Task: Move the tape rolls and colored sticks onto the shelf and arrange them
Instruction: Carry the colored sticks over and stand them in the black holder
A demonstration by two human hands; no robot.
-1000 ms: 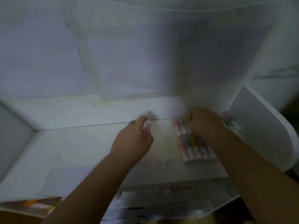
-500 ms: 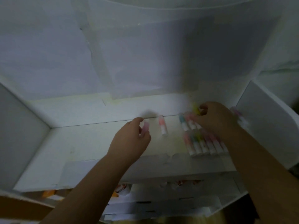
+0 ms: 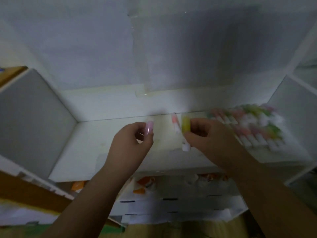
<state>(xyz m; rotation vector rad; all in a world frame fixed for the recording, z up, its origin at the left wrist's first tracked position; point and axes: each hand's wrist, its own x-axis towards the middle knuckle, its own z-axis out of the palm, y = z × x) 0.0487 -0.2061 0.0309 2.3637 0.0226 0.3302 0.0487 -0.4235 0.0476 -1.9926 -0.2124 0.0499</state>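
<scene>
Both forearms bare, no sleeves or jewellery.

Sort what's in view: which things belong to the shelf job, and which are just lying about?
Job:
pink stick, held by left hand
yellow stick, held by right hand
orange stick
stick rows
shelf

Lying about:
orange scraps below

A pink stick (image 3: 148,128) stands nearly upright, pinched in the left hand (image 3: 132,145) above the white shelf (image 3: 96,141). A yellow-capped stick (image 3: 185,127) with a white body is gripped in the right hand (image 3: 209,138). An orange-pink stick (image 3: 175,121) lies on the shelf between them. Blurred rows of colored sticks (image 3: 253,127) lie side by side at the shelf's right end
</scene>
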